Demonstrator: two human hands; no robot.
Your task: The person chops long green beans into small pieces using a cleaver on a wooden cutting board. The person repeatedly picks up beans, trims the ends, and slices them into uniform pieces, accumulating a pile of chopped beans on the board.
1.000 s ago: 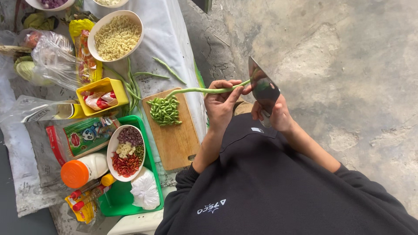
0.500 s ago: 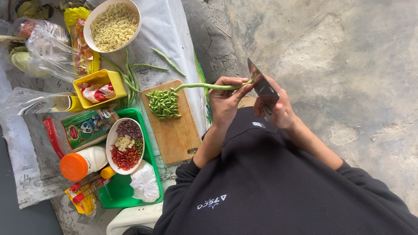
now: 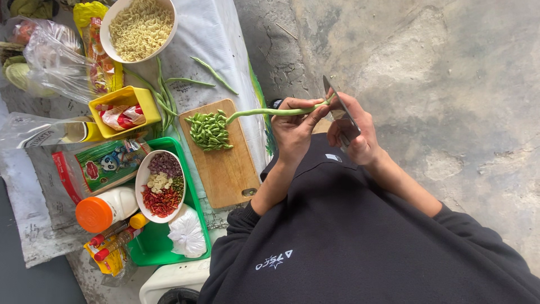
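Observation:
My left hand (image 3: 296, 128) pinches a long green bean (image 3: 264, 112) near its end; the bean's far tip hangs over a pile of cut bean pieces (image 3: 209, 130) on a wooden cutting board (image 3: 228, 171). My right hand (image 3: 357, 132) grips a knife (image 3: 337, 110), and the blade rests against the bean's end by my left fingers. Both hands are raised above my lap, to the right of the board.
Whole green beans (image 3: 169, 93) lie on the white cloth beside a bowl of dry noodles (image 3: 140, 28). A yellow tub (image 3: 121, 112), a green tray (image 3: 163, 247) with a bowl of chopped chilli and garlic (image 3: 161, 186), an orange-capped bottle (image 3: 104, 211) and packets sit at the left. Concrete floor lies to the right.
The knife has tilted and come in against the bean's end, with my hands closer together. The view has shifted slightly; the items on the cloth have not moved.

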